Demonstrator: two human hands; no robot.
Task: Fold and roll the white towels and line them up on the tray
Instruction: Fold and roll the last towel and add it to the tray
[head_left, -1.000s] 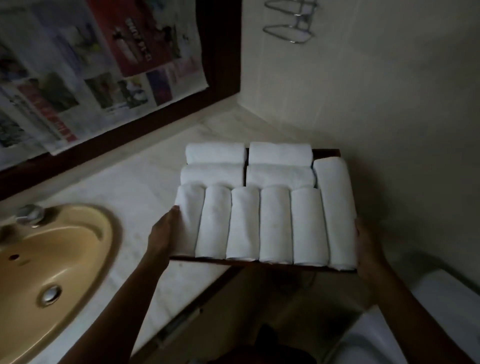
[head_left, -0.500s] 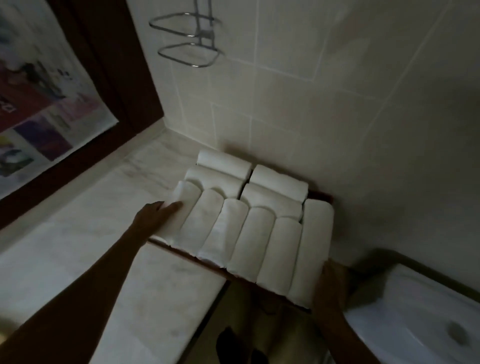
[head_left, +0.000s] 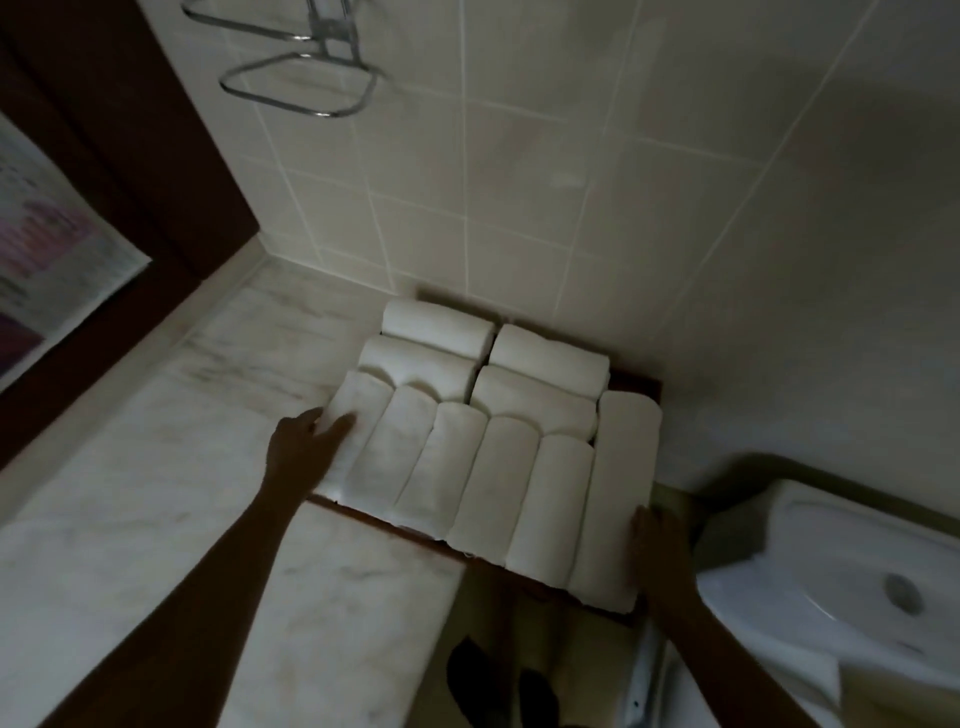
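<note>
A dark wooden tray packed with several rolled white towels lies on the marble counter, pushed close to the tiled corner wall. Its near right corner juts out past the counter's edge. My left hand rests with straight fingers on the leftmost towel roll at the tray's left side. My right hand holds the tray's right edge beside the long roll, its fingertips hidden.
A white ceramic basin sits low to the right of the tray. A chrome towel ring hangs on the tiled wall above. A dark-framed mirror covered with newspaper runs along the left. Feet show below the counter edge.
Both hands have carried the tray to the right, away from the yellow sink, and set it down toward the corner wall. The left hand shifted from the tray's side onto the leftmost towel.
</note>
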